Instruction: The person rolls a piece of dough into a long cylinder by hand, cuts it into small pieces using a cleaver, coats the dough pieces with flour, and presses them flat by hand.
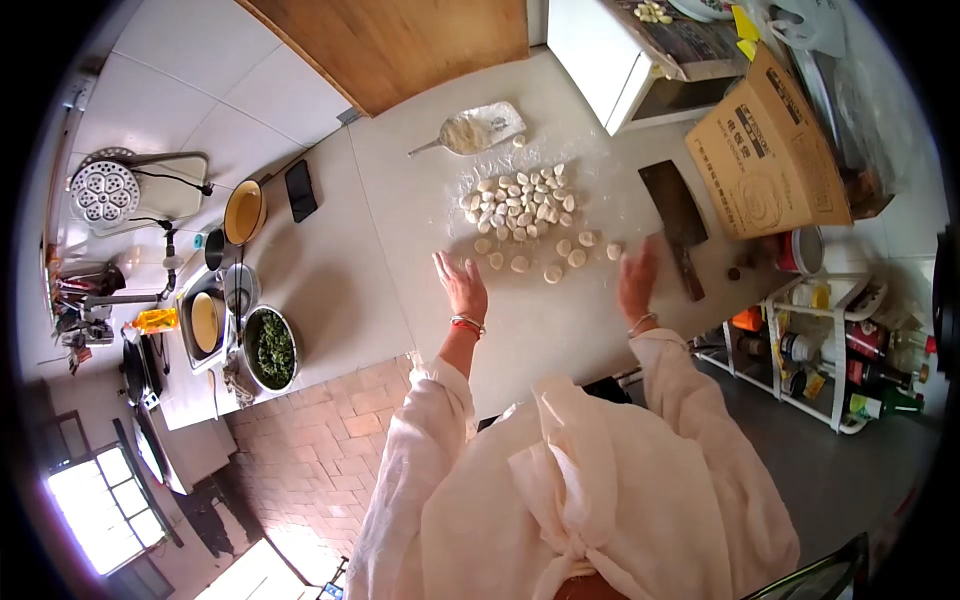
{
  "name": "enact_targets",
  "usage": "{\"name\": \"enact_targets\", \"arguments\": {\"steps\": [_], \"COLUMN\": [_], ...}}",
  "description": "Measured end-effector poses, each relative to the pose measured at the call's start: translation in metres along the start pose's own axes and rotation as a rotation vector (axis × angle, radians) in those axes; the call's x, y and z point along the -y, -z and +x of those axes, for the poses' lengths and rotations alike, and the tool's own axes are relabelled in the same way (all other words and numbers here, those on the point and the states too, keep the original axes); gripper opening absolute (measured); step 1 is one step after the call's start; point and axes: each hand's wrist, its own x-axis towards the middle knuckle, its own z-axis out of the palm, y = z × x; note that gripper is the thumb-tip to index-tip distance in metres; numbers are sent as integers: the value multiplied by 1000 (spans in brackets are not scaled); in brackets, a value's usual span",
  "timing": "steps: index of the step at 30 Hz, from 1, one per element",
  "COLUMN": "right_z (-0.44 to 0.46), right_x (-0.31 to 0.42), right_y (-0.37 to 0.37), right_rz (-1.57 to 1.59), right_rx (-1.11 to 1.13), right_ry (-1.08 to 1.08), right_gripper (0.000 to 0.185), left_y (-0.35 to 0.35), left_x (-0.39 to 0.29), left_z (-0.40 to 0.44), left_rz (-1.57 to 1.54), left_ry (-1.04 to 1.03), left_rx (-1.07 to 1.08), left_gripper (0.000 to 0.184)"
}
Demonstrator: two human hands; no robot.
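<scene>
Small pale dough pieces point(520, 205) lie in a floury cluster on the light counter point(330, 270), with several flattened rounds point(553, 273) scattered on the near side. My left hand point(463, 287) is just left of these rounds, its fingers apart and nothing in it. On the other side, my right hand point(637, 280) hovers by the rightmost round, empty, its fingers stretched out and slightly blurred. Beyond the cluster rests a metal scoop point(480, 130) holding flour. A cleaver point(675, 205) with a dark blade lies right of my right hand.
A bowl of chopped greens point(272, 348), pans and a phone point(301, 191) are at the left. A cardboard box point(765, 150) stands at the back right, above a white rack of bottles point(840, 350). A wooden board point(400, 45) is at the back.
</scene>
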Motion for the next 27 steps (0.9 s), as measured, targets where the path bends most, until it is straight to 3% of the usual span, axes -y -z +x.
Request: {"name": "enact_targets", "arguments": {"steps": [2,3,5,6,9,10,13,14,15,16,17,18,19,20,21,23,25,26,27], "right_z": [1,1,8,18,53,73,143,159,172,188,204,213,215,220,229,229,228,229,228], "right_x": [38,64,98,122,120,118,112,103,102,99,74,48,97,109,109,133,155,164,178], "right_y": [-14,-25,-47,-39,-47,-46,-50,-75,-93,-115,-143,-184,-172,-171,-181,-179,-175,-172,-182], "right_rz": [-58,-86,115,163,93,121,175,172,169,193,55,-165,195,196,98,26,-54,-38,-23], "right_rx": [164,248,265,288,153,102,327,244,305,345,413,181,361,357,303,183,195,279,294], "right_ry": [69,104,254,225,188,236,285,372,301,283,568,845,225,224,347,334,225,82,99], "right_gripper": [64,67,71,71,69,58,48,40,39,38,38,36,35,35,37,38,40,40,40], "left_y": [-19,-14,-51,-54,-49,-37,-11,-6,-1,-34,-31,-29,-63,-67,-48,-45,-71,-68,-50], "left_x": [2,-25,-23,-32,-17,-16,-17,-26,-32,13,-9,-23,1,-12,-44,-64,-47,-49,-62], "left_z": [4,5,-11,-15,-4,3,24,34,46,66,72,86,99,107,106,113,108,109,108], "left_rz": [207,284,96,-31,152,178,26,10,-1,312,247,250,97,-17,145,399,250,276,379], "left_ry": [-60,-80,-201,-155,-26,6,15,23,39,-152,-131,-61,-33,80,17,-60,-77,-80,-105], "left_rx": [76,367,240,174,-32,3,-18,59,116,122,96,185,23,-11,10,181,42,134,263], "left_gripper": [66,73,75,73,70,68,63,62,62,61,59,66,66,64,56,52,49,50,55]}}
